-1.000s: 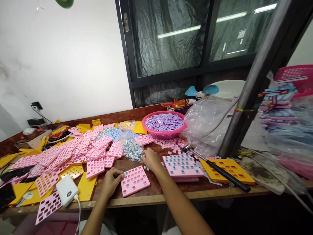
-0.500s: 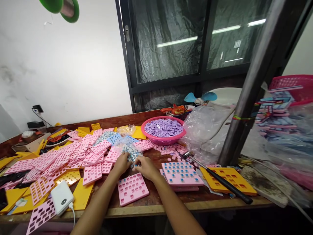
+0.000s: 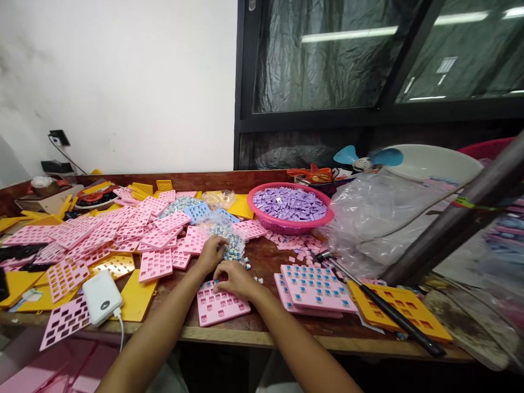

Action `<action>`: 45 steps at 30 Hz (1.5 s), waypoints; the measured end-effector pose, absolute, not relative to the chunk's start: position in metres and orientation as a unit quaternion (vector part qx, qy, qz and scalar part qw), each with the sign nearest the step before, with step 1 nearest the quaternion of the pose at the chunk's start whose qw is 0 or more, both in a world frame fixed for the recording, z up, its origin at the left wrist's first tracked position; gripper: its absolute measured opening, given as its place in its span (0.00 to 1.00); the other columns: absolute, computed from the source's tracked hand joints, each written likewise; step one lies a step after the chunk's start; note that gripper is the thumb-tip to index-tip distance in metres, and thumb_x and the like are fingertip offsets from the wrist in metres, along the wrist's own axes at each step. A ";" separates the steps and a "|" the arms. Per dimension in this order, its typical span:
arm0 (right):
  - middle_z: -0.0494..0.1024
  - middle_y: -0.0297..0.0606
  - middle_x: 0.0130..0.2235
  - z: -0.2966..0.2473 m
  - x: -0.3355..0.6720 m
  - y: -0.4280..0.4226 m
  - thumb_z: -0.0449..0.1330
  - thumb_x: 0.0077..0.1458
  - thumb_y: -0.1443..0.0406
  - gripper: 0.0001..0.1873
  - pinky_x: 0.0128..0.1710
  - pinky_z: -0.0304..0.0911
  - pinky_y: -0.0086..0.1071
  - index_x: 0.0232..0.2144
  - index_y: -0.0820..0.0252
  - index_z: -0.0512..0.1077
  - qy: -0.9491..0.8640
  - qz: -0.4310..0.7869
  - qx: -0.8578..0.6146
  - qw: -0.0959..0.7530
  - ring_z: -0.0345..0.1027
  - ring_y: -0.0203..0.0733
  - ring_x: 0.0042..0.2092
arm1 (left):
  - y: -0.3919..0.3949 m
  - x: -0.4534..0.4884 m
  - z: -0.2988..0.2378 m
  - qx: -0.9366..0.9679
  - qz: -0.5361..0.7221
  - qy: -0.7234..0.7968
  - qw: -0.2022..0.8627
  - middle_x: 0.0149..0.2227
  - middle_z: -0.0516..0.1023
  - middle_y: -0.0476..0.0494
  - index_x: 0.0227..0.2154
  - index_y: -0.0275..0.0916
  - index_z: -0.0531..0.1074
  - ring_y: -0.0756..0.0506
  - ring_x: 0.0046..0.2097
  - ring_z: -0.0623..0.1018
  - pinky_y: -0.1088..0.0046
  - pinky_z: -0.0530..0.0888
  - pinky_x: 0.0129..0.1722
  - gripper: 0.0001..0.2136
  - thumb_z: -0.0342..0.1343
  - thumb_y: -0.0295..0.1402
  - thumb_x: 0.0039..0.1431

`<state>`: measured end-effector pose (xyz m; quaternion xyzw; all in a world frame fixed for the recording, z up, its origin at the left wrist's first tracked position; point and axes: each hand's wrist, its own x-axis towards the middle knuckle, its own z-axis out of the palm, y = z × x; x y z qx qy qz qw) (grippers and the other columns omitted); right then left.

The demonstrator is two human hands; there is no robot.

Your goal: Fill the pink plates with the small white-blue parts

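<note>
A pink board with rows of square recesses [image 3: 223, 310] lies flat at the table's front. My right hand [image 3: 234, 277] is over its far edge, fingertips pinched down at the top row; whatever they hold is too small to make out. Beyond it my left hand [image 3: 213, 254] rests at the near side of a heap of small blue-and-white pieces [image 3: 232, 240], which spills from a clear plastic bag. Its fingers are curled together, their contents hidden. To the right, a pink board set with blue pieces [image 3: 317, 286] is stacked on another pink board.
Many pink boards [image 3: 118, 224] are heaped at left, near a white power bank [image 3: 102, 297] with a cable. A pink basket [image 3: 291, 224] of purple pieces stands behind. A black-handled hammer [image 3: 393, 316] lies across yellow boards [image 3: 426, 314]; a slanted metal pole [image 3: 446, 224] rises behind them.
My right hand has moved from the heap back toward me, over the pink board's top row. My left hand stays by the heap. The view has shifted to the right.
</note>
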<state>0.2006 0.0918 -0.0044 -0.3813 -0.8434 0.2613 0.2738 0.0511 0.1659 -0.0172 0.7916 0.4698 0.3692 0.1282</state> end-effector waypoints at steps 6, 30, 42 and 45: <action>0.81 0.35 0.36 -0.004 0.197 0.091 0.74 0.46 0.66 0.09 0.39 0.62 0.28 0.33 0.58 0.81 -0.848 0.251 -0.387 0.262 0.72 0.39 0.38 | 0.161 0.038 -0.009 0.767 0.331 0.547 0.051 0.44 0.73 0.36 0.43 0.37 0.72 0.36 0.50 0.72 0.58 0.67 0.51 0.12 0.61 0.28 0.55; 0.82 0.36 0.40 -0.007 0.193 0.082 0.68 0.55 0.65 0.05 0.50 0.62 0.36 0.35 0.51 0.84 -0.840 0.213 -0.426 0.259 0.72 0.45 0.46 | 0.156 0.028 0.002 0.897 0.219 0.347 0.165 0.42 0.81 0.42 0.41 0.42 0.81 0.42 0.44 0.78 0.68 0.71 0.48 0.14 0.54 0.26 0.56; 0.76 0.47 0.49 0.015 0.232 0.095 0.56 0.59 0.69 0.14 0.51 0.60 0.37 0.48 0.61 0.73 -0.701 0.028 -0.681 0.209 0.67 0.50 0.52 | 0.153 0.028 0.004 0.893 0.200 0.374 0.153 0.39 0.83 0.44 0.38 0.43 0.81 0.42 0.41 0.79 0.71 0.71 0.43 0.11 0.59 0.25 0.54; 0.76 0.48 0.49 0.011 0.235 0.098 0.57 0.59 0.66 0.13 0.49 0.60 0.37 0.47 0.61 0.73 -0.710 0.026 -0.695 0.113 0.68 0.51 0.52 | 0.154 0.026 0.004 0.886 0.200 0.385 0.160 0.38 0.83 0.44 0.38 0.43 0.81 0.43 0.39 0.79 0.72 0.71 0.40 0.11 0.60 0.25 0.53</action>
